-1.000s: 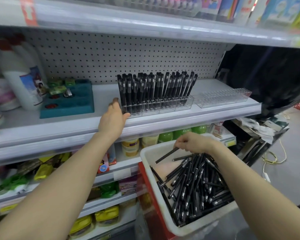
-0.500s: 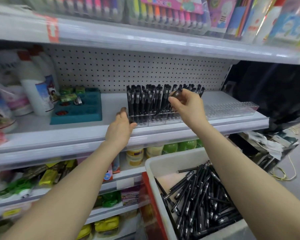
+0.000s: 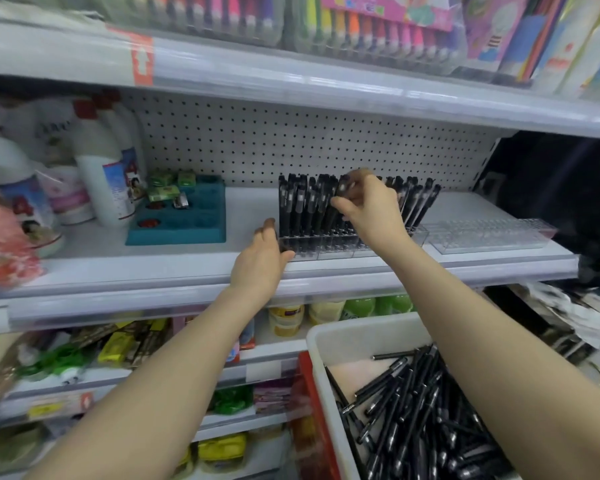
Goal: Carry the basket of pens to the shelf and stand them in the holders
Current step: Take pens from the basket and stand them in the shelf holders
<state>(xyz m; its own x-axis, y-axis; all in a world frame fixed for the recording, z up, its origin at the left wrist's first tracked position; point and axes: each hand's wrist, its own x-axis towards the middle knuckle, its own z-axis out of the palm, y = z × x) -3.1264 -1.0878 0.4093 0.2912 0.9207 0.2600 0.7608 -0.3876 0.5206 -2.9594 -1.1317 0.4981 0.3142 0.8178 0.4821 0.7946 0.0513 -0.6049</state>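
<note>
Now your right hand [image 3: 368, 211] pinches one pen [image 3: 342, 187] in the packed holder [image 3: 326, 250], one of two at the shelf's [image 3: 153, 271] front edge; your left hand [image 3: 260, 263] presses its end. The basket [image 3: 361, 328] below holds loose pens [image 3: 413, 410].

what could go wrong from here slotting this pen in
1. The holder is packed with pens; the pen pinched by the right hand may knock neighbours askew or miss a free slot.
2. The holder sits near the shelf edge; if the left hand bracing its end slips, it could slide off.
</note>
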